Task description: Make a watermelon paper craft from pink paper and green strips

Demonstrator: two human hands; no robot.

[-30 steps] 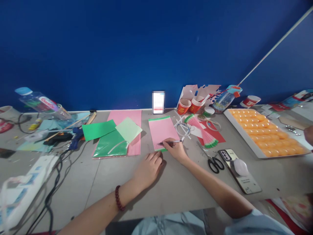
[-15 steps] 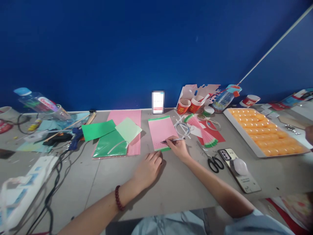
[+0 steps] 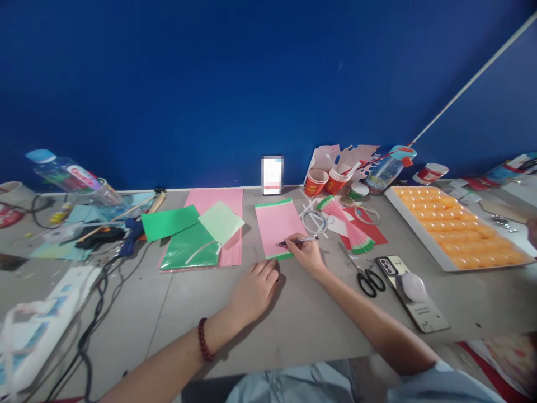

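Note:
My right hand (image 3: 308, 254) grips a pen (image 3: 302, 240), its tip at the lower part of a pink sheet of paper (image 3: 280, 221). Green strips run along the sheet's top and bottom edges, and small dark dots show near the lower one. My left hand (image 3: 257, 282) lies palm down on the table with nothing in it, its fingertips close to the sheet's lower edge. Right of the sheet lies a folded pink paper fan (image 3: 350, 226) with green ends. Black-handled scissors (image 3: 369, 281) rest below the fan.
Green paper (image 3: 170, 223) and a pale green square (image 3: 221, 223) lie on pink paper at left. A phone (image 3: 413, 294) and a tray of orange balls (image 3: 459, 226) are at right. Red paper cups (image 3: 316, 182), a bottle (image 3: 73, 176) and a power strip (image 3: 52, 322) stand around; another person's hand (image 3: 532, 230) shows.
The whole view has shifted very slightly. Both hands, the pen and the pink sheet keep almost the same places.

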